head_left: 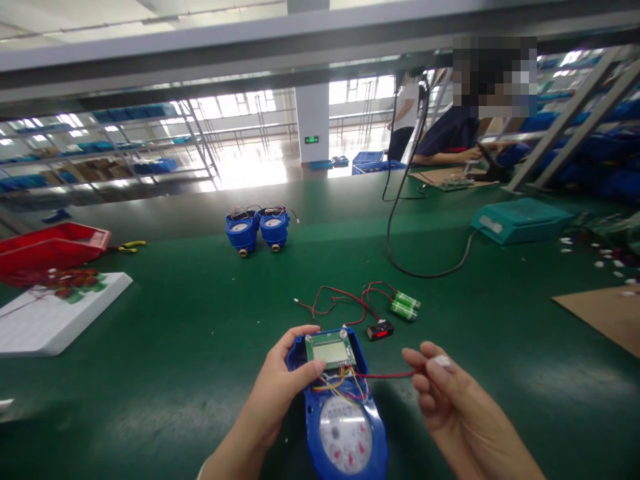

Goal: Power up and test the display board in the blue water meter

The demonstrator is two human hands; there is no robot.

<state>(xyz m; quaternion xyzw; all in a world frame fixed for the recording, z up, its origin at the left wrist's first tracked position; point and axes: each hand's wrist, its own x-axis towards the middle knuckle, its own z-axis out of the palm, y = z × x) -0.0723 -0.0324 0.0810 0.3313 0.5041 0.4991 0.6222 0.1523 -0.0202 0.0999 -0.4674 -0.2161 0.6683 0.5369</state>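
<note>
Holding a blue water meter [345, 413] at its upper left edge, the left hand [280, 393] is curling around the housing, its thumb pressing against the small green display board [331, 351] that is sitting in the meter's open top. Just right of that grip, the right hand [440, 393] is pinching a thin red wire [385, 375] between thumb and forefinger; the wire is running left from the fingertips into a bundle of yellow, red and blue leads beneath the board. Below the left thumb, the round dial face is showing through the meter's clear window. Beyond both hands, on the green bench [200, 320], more red wires are trailing to two green battery cells [405, 305] and a small black module [380, 329]. Farther off, two more blue meters [257, 230] are standing together.
</note>
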